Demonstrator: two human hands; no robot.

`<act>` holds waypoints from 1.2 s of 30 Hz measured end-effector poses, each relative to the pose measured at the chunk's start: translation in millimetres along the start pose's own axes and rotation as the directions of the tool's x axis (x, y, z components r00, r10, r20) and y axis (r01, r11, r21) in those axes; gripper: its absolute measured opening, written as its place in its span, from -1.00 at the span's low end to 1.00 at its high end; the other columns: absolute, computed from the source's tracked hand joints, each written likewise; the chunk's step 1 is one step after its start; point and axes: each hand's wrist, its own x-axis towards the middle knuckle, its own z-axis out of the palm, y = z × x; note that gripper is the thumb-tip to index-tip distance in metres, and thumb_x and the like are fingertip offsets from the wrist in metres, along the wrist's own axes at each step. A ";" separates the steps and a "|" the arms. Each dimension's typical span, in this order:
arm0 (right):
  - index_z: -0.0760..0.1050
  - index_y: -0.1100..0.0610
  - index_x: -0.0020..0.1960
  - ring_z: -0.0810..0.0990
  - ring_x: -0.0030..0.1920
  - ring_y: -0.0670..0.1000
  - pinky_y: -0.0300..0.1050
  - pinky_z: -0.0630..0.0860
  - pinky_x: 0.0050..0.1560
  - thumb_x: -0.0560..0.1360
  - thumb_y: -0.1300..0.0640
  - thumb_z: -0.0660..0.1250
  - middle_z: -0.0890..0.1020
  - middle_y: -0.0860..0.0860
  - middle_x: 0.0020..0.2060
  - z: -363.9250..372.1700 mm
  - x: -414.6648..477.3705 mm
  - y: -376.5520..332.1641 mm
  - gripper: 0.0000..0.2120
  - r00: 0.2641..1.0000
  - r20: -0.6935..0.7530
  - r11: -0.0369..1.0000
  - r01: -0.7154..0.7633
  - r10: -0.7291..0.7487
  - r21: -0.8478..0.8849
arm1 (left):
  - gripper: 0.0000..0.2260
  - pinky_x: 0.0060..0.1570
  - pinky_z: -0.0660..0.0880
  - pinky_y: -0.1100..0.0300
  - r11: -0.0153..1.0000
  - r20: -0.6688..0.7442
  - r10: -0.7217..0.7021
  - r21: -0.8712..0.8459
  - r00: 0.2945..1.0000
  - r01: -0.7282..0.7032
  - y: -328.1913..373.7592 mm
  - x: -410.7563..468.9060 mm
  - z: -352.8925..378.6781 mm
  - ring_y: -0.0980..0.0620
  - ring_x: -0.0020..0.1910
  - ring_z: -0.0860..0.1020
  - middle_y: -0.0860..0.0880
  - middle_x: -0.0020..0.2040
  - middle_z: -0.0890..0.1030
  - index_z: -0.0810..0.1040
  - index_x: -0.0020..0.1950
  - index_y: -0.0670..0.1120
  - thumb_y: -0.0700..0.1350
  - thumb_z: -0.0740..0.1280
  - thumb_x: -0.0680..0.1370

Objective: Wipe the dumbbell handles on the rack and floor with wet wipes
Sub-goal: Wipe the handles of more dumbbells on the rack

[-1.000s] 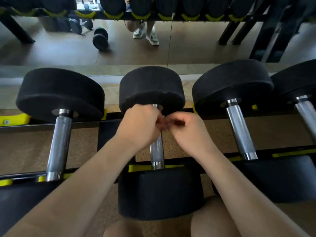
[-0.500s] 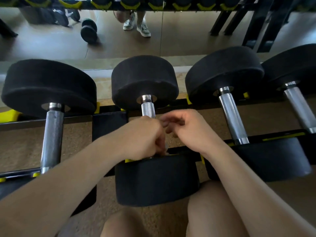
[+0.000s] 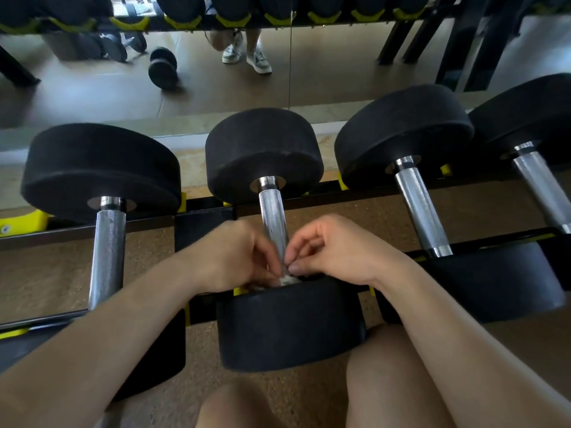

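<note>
A: We open on the big wall mirror (image 3: 340,75) behind everything. Below it the black-and-yellow rack (image 3: 355,193) runs right across our view, over a cork floor (image 3: 61,273).

B: Four black dumbbells (image 3: 401,131) lie on it side by side, chrome grips pointing at us. We're over the middle dumbbell (image 3: 264,149), its near head (image 3: 290,329) low in front of our bare knees (image 3: 386,381).

A: And its knurled handle (image 3: 272,217) shines bare at the far end, while both hands meet at the near end.

B: The left hand (image 3: 234,257) comes in from the left, fingers curled against the handle's near end, closing on the wet wipe there.

A: The right hand (image 3: 336,251) faces it, thumb and fingertips pinching that same wipe. The two hands almost touch.

B: Of the wet wipe (image 3: 286,280) itself we catch only a small white scrap, down between the thumbs, right where the handle meets the near head.
</note>
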 end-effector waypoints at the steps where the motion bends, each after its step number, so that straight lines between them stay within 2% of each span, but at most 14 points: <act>1: 0.64 0.02 -0.14 0.66 -0.19 -0.10 -0.15 0.58 -0.04 0.41 0.19 0.49 0.69 -0.05 -0.24 0.4 0.9 0.3 -0.91 1.000 -0.015 1.000 0.010 -0.010 0.029 | -0.80 -0.20 0.45 0.49 1.000 -0.014 0.000 0.007 1.000 0.000 -0.8 -0.1 0.4 0.34 -0.28 0.58 0.25 -0.33 0.64 0.64 -0.33 0.15 -0.13 0.56 0.36; 4: 0.64 0.04 -0.09 0.65 -0.21 -0.13 -0.26 0.55 -0.15 0.43 0.18 0.47 0.69 -0.04 -0.22 1.6 1.9 0.3 -0.91 0.999 -0.040 0.995 0.015 -0.012 0.100 | -0.77 -0.23 0.46 0.47 0.995 -0.201 0.015 -0.097 0.980 -0.035 -2.2 -2.6 7.6 0.29 -0.30 0.60 0.19 -0.34 0.65 0.64 -0.33 0.14 -0.19 0.56 0.34; 7: 0.61 0.05 0.01 0.68 -0.20 -0.08 -0.18 0.62 -0.12 0.45 0.20 0.46 0.69 0.00 -0.18 2.6 4.7 3.4 -0.84 0.995 -0.096 0.977 0.031 -0.011 0.213 | -0.81 -0.23 0.47 0.43 0.995 -0.476 0.005 -0.084 0.879 -0.051 -4.7 6.2 12.9 0.26 -0.29 0.59 0.20 -0.37 0.60 0.63 -0.31 0.13 -0.15 0.55 0.37; 9: 0.60 0.00 0.02 0.68 -0.19 -0.10 -0.15 0.59 -0.14 0.46 0.17 0.45 0.69 -0.04 -0.18 3.8 6.9 5.1 -0.83 0.986 -0.164 0.967 0.054 -0.013 0.250 | -0.85 -0.20 0.53 0.28 0.994 -0.587 -0.021 -0.096 0.809 -0.043 -1.7 12.0 13.9 0.23 -0.30 0.59 0.19 -0.35 0.60 0.63 -0.28 0.08 -0.13 0.53 0.39; 11: 0.60 -0.03 0.01 0.66 -0.19 -0.14 -0.18 0.56 -0.14 0.46 0.16 0.44 0.68 -0.06 -0.16 5.8 7.5 5.7 -0.84 0.983 -0.185 0.966 0.053 -0.005 0.252 | -0.87 -0.22 0.56 0.23 0.989 -0.556 -0.081 -0.146 0.827 -0.002 -1.2 12.0 16.4 0.20 -0.32 0.59 0.12 -0.35 0.62 0.60 -0.26 0.04 -0.13 0.52 0.41; 15: 0.62 -0.01 0.00 0.64 -0.20 -0.18 -0.29 0.53 -0.18 0.46 0.21 0.44 0.66 -0.05 -0.13 7.2 5.9 6.0 -0.83 0.988 -0.156 0.963 0.033 0.009 0.268 | -0.83 -0.22 0.56 0.26 0.991 -0.317 -0.127 -0.089 0.940 0.104 -1.1 -0.3 21.7 0.21 -0.35 0.60 0.07 -0.36 0.63 0.56 -0.26 0.02 -0.17 0.52 0.40; 17: 0.61 0.01 0.02 0.64 -0.23 -0.16 -0.28 0.53 -0.20 0.49 0.21 0.41 0.66 -0.04 -0.14 8.1 6.6 4.2 -0.84 0.986 -0.166 0.960 0.047 -0.001 0.275 | -0.82 -0.23 0.56 0.26 0.996 -0.393 -0.088 -0.052 0.915 0.073 -1.0 3.5 17.2 0.21 -0.35 0.59 0.09 -0.35 0.62 0.57 -0.29 0.06 -0.18 0.50 0.40; 21: 0.56 -0.02 0.16 0.66 -0.18 -0.11 -0.25 0.56 -0.16 0.51 0.21 0.38 0.63 -0.01 -0.09 11.3 14.1 -0.3 -0.74 0.973 -0.231 0.955 0.093 -0.026 0.283 | -0.71 -0.26 0.56 0.32 0.962 -0.624 -0.127 -0.268 0.771 -0.058 -2.6 18.7 10.8 0.25 -0.36 0.58 0.13 -0.36 0.62 0.61 -0.30 0.10 -0.30 0.44 0.44; 23: 0.57 -0.03 0.18 0.63 -0.10 -0.13 -0.22 0.57 -0.05 0.50 0.16 0.40 0.61 -0.06 -0.06 11.2 20.2 -1.2 -0.73 0.947 -0.315 0.979 0.124 -0.067 0.164 | -0.68 -0.24 0.50 0.42 0.959 -0.661 -0.137 -0.274 0.738 -0.068 -5.7 21.3 12.9 0.30 -0.32 0.57 0.16 -0.34 0.61 0.60 -0.28 0.12 -0.33 0.41 0.45; 27: 0.64 -0.01 0.07 0.55 -0.06 -0.18 -0.21 0.53 0.01 0.43 0.08 0.47 0.56 -0.14 -0.02 13.6 22.7 -7.9 -0.78 0.896 -0.367 0.963 0.196 -0.252 -0.185 | -0.77 -0.10 0.59 0.28 0.963 -0.537 -0.120 -0.268 0.835 -0.034 -9.4 3.0 22.4 0.23 -0.18 0.61 0.14 -0.19 0.63 0.63 -0.06 0.08 -0.27 0.44 0.47; 29: 0.63 0.00 0.10 0.52 -0.04 -0.17 -0.15 0.53 0.05 0.43 0.06 0.47 0.54 -0.14 -0.01 6.0 19.8 -15.4 -0.76 0.916 -0.273 0.923 0.199 -0.295 -0.328 | -0.77 -0.09 0.56 0.35 0.969 -0.531 -0.099 -0.245 0.841 -0.041 -9.3 -1.7 25.1 0.25 -0.14 0.61 0.14 -0.13 0.63 0.64 0.00 0.06 -0.24 0.48 0.44; 31: 0.60 -0.02 0.14 0.49 0.00 -0.13 -0.11 0.51 0.08 0.43 0.01 0.47 0.51 -0.12 0.04 -4.1 18.3 -24.1 -0.72 0.963 -0.109 0.869 0.171 -0.248 -0.465 | -0.79 -0.09 0.57 0.31 0.975 -0.618 -0.079 -0.211 0.782 -0.069 -9.8 3.5 23.9 0.21 -0.13 0.60 0.09 -0.09 0.63 0.66 -0.08 0.02 -0.25 0.52 0.40; 33: 0.62 0.01 0.04 0.49 0.00 -0.09 -0.15 0.48 0.01 0.42 -0.04 0.46 0.48 -0.09 0.04 -3.4 19.4 -31.8 -0.77 0.962 -0.085 0.793 0.161 -0.259 -0.587 | -0.79 -0.14 0.56 0.30 0.985 -0.661 -0.075 -0.167 0.746 -0.049 -7.6 8.8 21.3 0.20 -0.17 0.59 0.09 -0.13 0.62 0.63 -0.16 0.02 -0.28 0.51 0.38; 36: 0.59 0.07 -0.11 0.48 -0.13 -0.09 -0.22 0.36 -0.19 0.43 -0.04 0.45 0.48 -0.06 -0.07 14.4 27.0 -32.8 -0.81 0.896 -0.235 0.752 0.147 -0.376 -0.642 | -0.77 -0.13 0.56 0.33 0.982 -0.639 -0.061 -0.178 0.767 -0.070 -8.9 7.5 19.6 0.21 -0.17 0.61 0.11 -0.17 0.65 0.62 -0.10 -0.01 -0.31 0.50 0.38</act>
